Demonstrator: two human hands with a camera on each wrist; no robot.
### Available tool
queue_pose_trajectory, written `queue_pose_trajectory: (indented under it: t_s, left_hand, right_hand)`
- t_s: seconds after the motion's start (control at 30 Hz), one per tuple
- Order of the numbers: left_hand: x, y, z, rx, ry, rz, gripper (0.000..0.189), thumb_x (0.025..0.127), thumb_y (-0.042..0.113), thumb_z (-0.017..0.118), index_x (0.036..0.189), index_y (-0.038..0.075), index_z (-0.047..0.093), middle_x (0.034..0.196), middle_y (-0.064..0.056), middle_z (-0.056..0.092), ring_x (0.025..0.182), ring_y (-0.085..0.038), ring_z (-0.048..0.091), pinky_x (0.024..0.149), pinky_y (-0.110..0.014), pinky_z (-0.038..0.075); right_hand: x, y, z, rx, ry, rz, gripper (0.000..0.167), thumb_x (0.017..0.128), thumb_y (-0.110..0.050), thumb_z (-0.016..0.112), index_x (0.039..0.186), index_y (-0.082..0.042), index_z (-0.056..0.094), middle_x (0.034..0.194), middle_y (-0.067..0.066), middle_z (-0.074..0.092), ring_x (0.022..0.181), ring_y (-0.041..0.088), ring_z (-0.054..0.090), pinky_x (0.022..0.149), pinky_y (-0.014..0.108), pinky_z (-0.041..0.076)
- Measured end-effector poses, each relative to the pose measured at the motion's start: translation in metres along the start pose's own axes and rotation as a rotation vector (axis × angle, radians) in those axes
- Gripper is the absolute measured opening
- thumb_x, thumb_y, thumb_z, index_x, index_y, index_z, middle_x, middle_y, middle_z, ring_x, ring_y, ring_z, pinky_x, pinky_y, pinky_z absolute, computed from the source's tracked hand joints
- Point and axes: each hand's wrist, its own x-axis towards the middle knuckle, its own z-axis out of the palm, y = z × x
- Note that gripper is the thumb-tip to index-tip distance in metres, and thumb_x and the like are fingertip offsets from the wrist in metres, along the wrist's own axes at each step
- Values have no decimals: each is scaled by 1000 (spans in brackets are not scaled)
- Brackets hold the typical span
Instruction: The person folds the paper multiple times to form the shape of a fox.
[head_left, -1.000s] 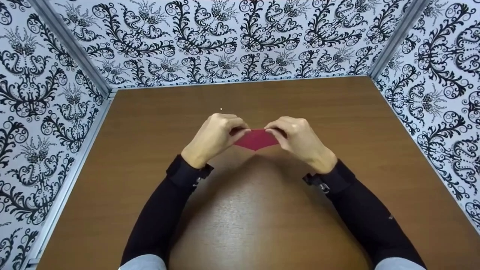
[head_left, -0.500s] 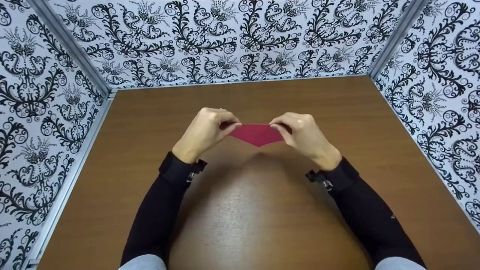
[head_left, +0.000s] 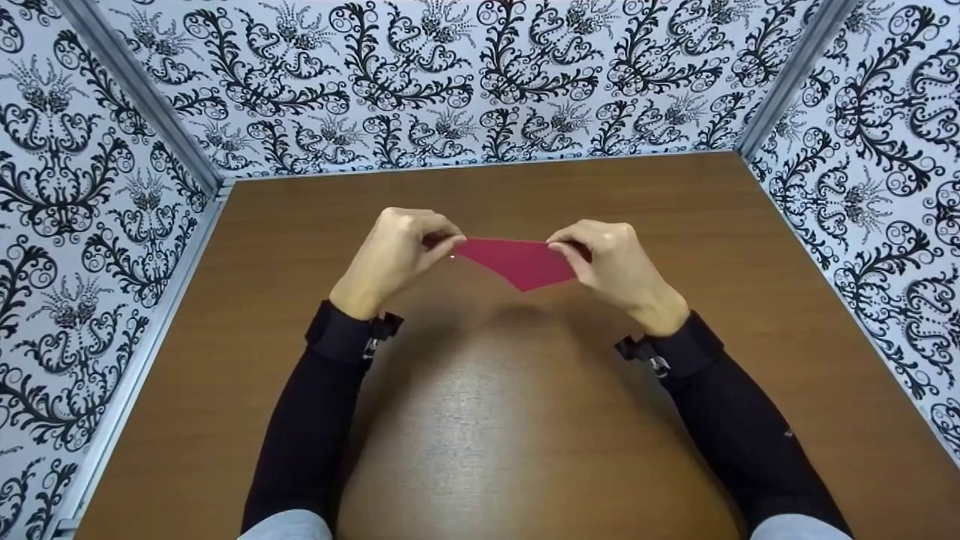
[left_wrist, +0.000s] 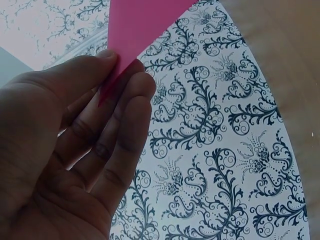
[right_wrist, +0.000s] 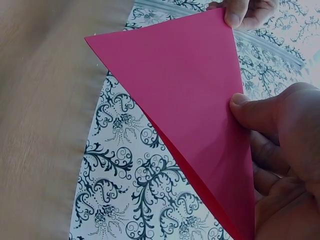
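Note:
A pink-red sheet of paper [head_left: 517, 261], folded into a triangle, hangs above the table between both hands. In the head view its long folded edge runs along the top and a corner points down. My left hand [head_left: 394, 259] pinches one end of that edge; the left wrist view shows the paper's sharp tip [left_wrist: 112, 70] between thumb and fingers. Farther in along the fold, my right hand [head_left: 615, 266] grips the paper with the thumb [right_wrist: 242, 100] on its near face. The two layers gape slightly along the lower edge in the right wrist view.
The brown wooden table [head_left: 465, 465] lies below the hands, with their shadows on it. White panels with black scrollwork [head_left: 480, 82] stand behind and at both sides, joined by grey metal posts [head_left: 142, 90]. Dark straps with small cameras [head_left: 345, 334] sit on the wrists.
Both hands have moved apart and slightly up, the left hand farther to the left. More of the paper shows between them, and its lower corner has shifted a little right.

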Motion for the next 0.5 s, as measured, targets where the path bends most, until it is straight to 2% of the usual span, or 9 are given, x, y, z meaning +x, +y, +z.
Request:
queue_pose_trajectory:
  t_s: [0.5]
  left_hand:
    - [-2,-6,-18,-1,33,-48,11,106,13,87,108,3,91,102,-12,90,82,-21,83,78,-35,72]
  right_hand:
    - [-1,10,-7,-25,20,45,11,108,-9,84,113,0,88,104,16,89,89,30,85,78,45,70]
